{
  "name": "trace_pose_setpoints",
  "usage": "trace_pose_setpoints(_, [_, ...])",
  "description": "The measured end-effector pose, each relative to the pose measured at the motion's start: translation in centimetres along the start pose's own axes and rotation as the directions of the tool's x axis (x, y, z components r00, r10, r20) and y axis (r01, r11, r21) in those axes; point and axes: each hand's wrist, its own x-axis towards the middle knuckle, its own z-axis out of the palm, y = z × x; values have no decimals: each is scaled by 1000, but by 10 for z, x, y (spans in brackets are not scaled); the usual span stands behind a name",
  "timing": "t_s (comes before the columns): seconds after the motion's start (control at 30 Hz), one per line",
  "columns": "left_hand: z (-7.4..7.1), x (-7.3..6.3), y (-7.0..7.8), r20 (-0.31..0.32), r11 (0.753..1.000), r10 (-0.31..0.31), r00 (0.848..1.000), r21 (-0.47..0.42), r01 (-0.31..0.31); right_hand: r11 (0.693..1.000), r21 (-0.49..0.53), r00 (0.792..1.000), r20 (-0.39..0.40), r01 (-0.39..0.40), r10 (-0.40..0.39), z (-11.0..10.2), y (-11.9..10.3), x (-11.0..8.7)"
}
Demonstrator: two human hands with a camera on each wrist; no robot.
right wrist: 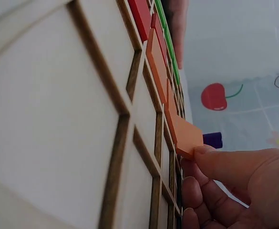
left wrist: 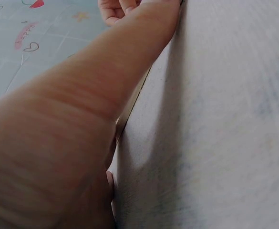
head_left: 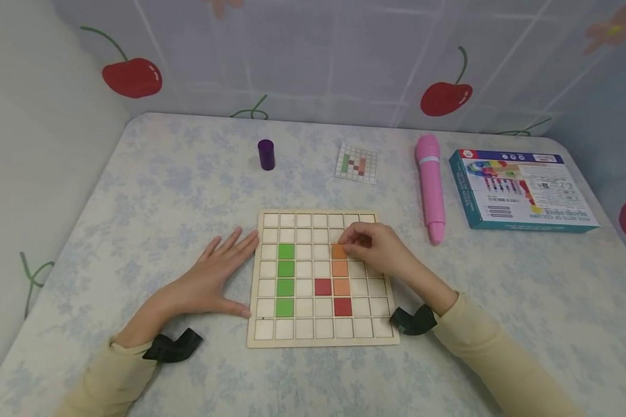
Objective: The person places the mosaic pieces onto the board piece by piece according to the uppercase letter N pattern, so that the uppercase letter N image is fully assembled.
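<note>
A wooden grid board (head_left: pixel 301 343) lies on the table with a column of green tiles (head_left: pixel 285 269), two red tiles (head_left: pixel 342 307) and orange tiles (head_left: pixel 341 287) in its cells. My right hand (head_left: pixel 377 246) pinches an orange tile (right wrist: pixel 187 135) between thumb and fingers at the top of the orange column. In the right wrist view that tile is tilted, one edge at the grid. My left hand (head_left: pixel 214 281) is spread flat, its fingertips and thumb touching the board's left edge. The left wrist view shows mostly the back of that hand (left wrist: pixel 82 105).
Behind the board lie a small pattern card (head_left: pixel 356 163) and an upright purple cylinder (head_left: pixel 266 155). A pink pen-shaped tube (head_left: pixel 430 188) and a flat printed box (head_left: pixel 524 191) are at the right. A patterned curtain (head_left: pixel 313 63) hangs along the table's far edge.
</note>
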Motion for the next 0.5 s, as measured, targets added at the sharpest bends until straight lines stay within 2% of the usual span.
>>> trace_pose_setpoints(0.33, [-1, 1, 1, 4, 1000, -1, 1000, 7, 1, 997, -72, 999, -18, 38, -39, 4, -2, 1])
trace_pose_setpoints(0.5, [-2, 1, 2, 7, 1000, -5, 1000, 1, 5, 998, -62, 1000, -5, -7, 7, 0, -4, 0])
